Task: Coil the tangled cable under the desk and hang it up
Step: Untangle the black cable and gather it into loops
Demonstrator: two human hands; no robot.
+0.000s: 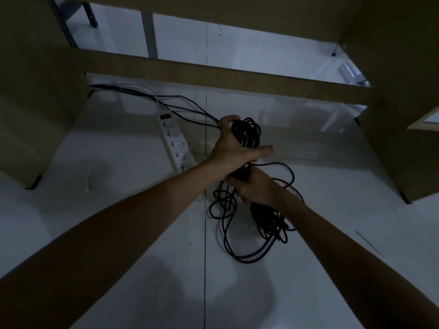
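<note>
Head view: you are mid-coiling, your left hand (231, 148) and right hand (255, 186) both clenching the cable (245, 134) bundle at center; loose loops are trailing toward 6 o'clock, needing gathering next.

Both forearms and hands (231, 148) bare, no sleeves.

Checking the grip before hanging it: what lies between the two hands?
In the head view, only the bundled black cable spans from left hand to right hand; both grip it.
</note>
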